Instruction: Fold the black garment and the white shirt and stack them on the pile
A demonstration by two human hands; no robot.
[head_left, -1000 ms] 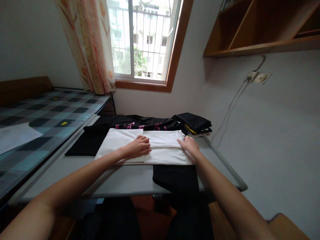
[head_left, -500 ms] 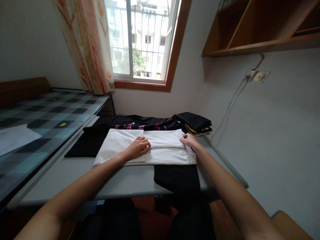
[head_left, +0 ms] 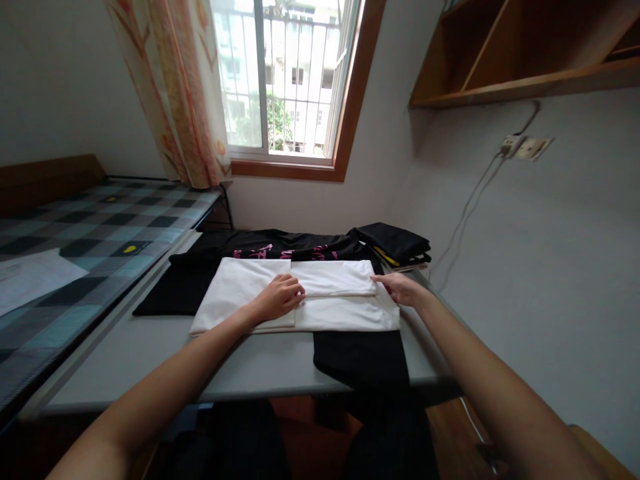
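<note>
- The folded white cotton garment (head_left: pixel 320 297) lies mid-table on a black garment (head_left: pixel 357 353); I judge its folded-over flap could spring open if pressure eases.
- My left hand (head_left: pixel 280 298) rests on the centre fold, fingers curled down, gripping nothing.
- My right hand (head_left: pixel 403 288) sits flat at its right edge, fingers extended; a tug there could skew the layers.
- The grey table (head_left: pixel 150 350) edge is near, and the overhanging black cloth could drag things off.

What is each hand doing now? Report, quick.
Left hand: open, pressed flat on the white cloth.
Right hand: at the cloth's right edge; grip cannot be told.
</note>
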